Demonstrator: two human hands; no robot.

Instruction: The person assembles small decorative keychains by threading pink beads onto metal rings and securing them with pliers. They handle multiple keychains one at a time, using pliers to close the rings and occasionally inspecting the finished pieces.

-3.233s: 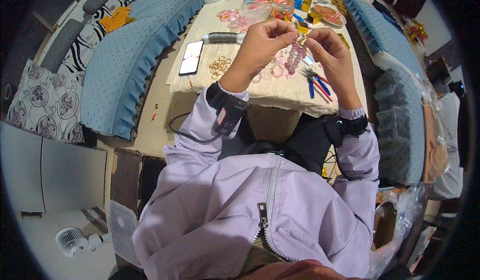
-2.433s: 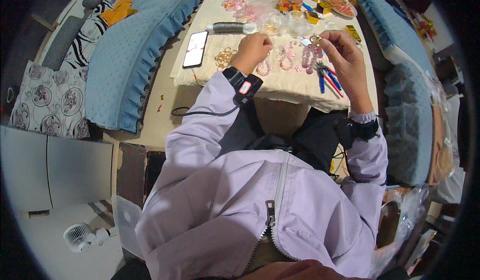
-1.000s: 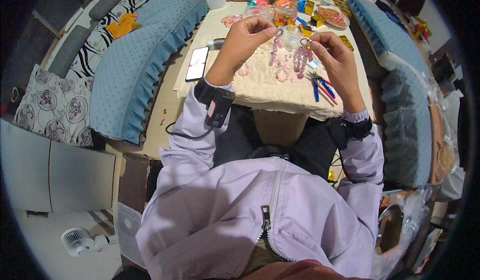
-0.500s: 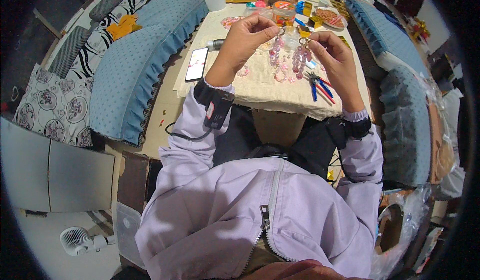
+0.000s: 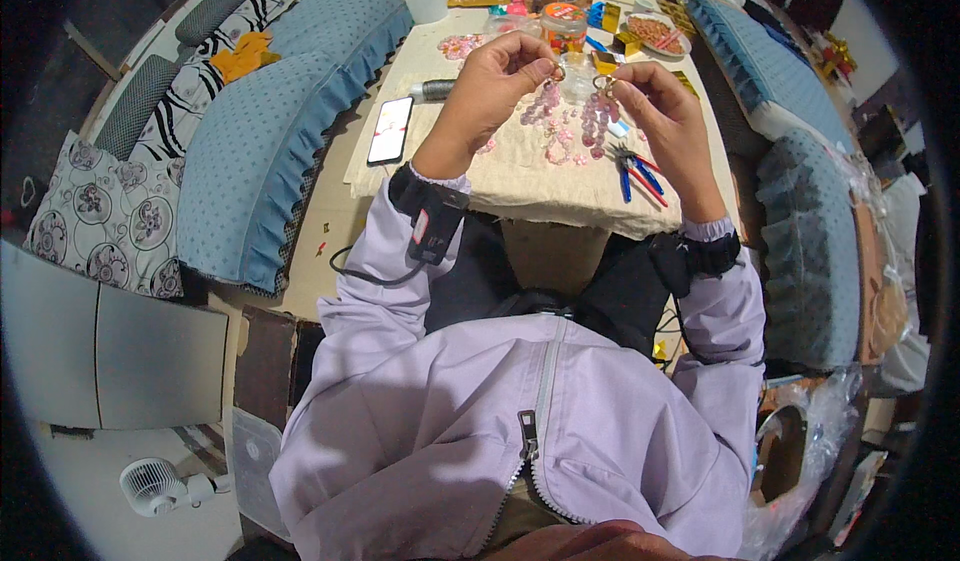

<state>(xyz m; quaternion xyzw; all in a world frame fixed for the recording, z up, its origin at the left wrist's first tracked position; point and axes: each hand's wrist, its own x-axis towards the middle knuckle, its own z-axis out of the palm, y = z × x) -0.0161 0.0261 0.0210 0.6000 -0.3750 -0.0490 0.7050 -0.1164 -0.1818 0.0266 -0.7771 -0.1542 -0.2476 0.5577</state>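
Observation:
My left hand pinches the metal ring of a pink-purple beaded strand, which hangs at a slant over the table. In my right hand, thumb and fingers close on a gold-coloured ring from which a second purple beaded strand dangles. The two strands are held apart, side by side. Below them, pink bead pieces lie on the cream cloth. Red-and-blue-handled pliers rest on the cloth near my right wrist.
A lit phone and a dark spool lie left of my left hand. Farther back stand a white tub, an orange-lidded jar and a plate of reddish beads. Blue-covered sofas flank the cloth-covered table.
The strand in my left hand has swung from hanging nearly straight down to a leftward slant. My right hand and its strand have shifted slightly left.

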